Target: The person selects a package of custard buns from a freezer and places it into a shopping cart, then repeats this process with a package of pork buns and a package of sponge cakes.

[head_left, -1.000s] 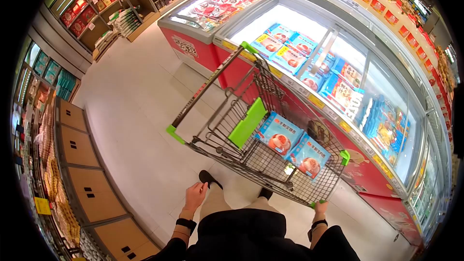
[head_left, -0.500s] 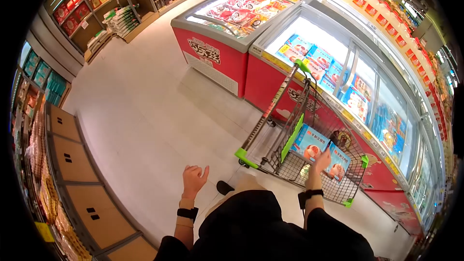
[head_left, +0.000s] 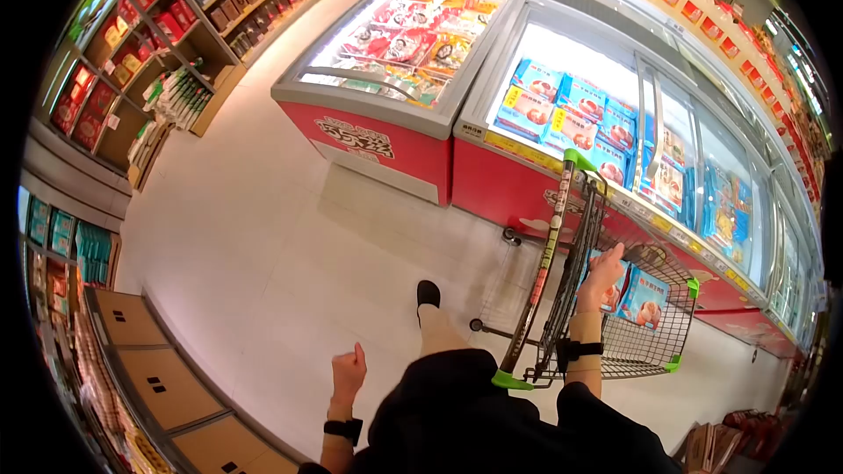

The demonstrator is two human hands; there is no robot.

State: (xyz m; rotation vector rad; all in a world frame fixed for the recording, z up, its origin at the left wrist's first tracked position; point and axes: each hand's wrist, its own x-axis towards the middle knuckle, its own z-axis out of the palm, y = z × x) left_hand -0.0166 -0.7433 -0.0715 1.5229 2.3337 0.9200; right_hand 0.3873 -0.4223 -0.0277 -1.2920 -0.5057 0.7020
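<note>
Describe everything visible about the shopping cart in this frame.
The shopping cart is a dark wire-mesh basket with bright green plastic corner caps, standing on the pale floor beside the red chest freezer. One small wheel shows at its lower left. Blue frozen-food packs lie inside. The right hand reaches into the basket at the packs; the left hand hangs clear of it.

Right hand (head_left: 602, 274) inside shopping cart (head_left: 652, 355), over blue packet (head_left: 644, 296); left hand (head_left: 349, 370) loosely curled, free.
</note>
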